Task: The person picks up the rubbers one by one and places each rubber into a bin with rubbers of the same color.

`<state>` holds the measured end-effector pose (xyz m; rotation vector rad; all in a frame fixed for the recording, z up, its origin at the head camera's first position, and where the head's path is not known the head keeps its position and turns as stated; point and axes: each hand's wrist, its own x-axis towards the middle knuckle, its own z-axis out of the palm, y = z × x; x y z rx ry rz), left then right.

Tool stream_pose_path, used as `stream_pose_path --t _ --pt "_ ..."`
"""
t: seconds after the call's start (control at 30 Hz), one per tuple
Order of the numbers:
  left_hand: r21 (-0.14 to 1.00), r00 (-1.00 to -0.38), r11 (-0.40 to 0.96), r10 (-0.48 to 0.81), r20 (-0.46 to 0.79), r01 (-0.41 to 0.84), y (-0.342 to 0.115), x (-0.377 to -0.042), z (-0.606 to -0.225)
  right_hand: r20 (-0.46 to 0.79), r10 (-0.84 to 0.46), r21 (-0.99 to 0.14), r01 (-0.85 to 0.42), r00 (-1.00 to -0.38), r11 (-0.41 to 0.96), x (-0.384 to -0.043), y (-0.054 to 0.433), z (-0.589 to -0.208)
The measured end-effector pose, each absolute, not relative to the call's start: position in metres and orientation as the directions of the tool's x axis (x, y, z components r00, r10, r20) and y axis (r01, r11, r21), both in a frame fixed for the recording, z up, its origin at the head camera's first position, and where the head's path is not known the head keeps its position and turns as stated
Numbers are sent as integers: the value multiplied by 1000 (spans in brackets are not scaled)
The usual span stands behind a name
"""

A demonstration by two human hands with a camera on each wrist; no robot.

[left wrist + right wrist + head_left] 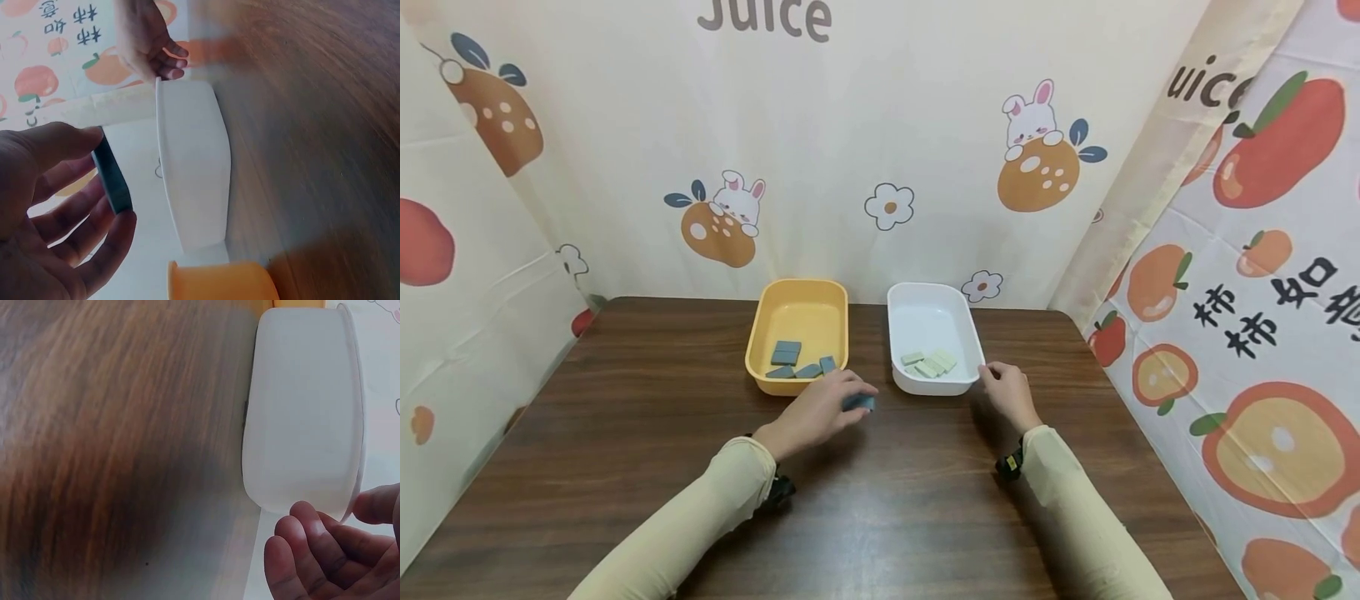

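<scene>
My left hand (820, 414) pinches a flat blue-grey rectangular block (112, 175) by its ends, between thumb and fingertips. It is held above the table, just off the front right corner of the yellow bin (758, 333). Several blocks of the same blue-grey colour (786, 352) lie inside that bin. To its right stands a white bin (936, 312) with several pale green blocks (929, 364) near its front end. At the white bin's front right corner, my right hand (1011, 396) grips the rim, thumb on one side and index finger on the other.
Both bins stand side by side, a narrow gap between them, near the back edge of the dark wooden table (880, 500). A printed curtain (820, 125) hangs right behind them. More printed cloth (1247, 333) closes off the right side, and another sheet (467, 333) the left.
</scene>
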<state>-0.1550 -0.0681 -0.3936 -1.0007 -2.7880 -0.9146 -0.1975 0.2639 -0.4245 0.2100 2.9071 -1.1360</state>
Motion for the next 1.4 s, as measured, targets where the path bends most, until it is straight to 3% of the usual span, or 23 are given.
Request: stream_pose_path --t 0.33,0.9,1.4 --pt "500 -813 641 470 343 582 -80 -162 -390 -66 109 -673 124 -992 729 -199 266 -426" --pt "542 -898 716 346 271 440 -103 -187 -384 -73 112 -681 132 -991 720 -199 266 -426" --pt "546 -939 773 331 87 323 -120 -223 -388 -72 113 -683 132 -991 718 -199 266 -427"
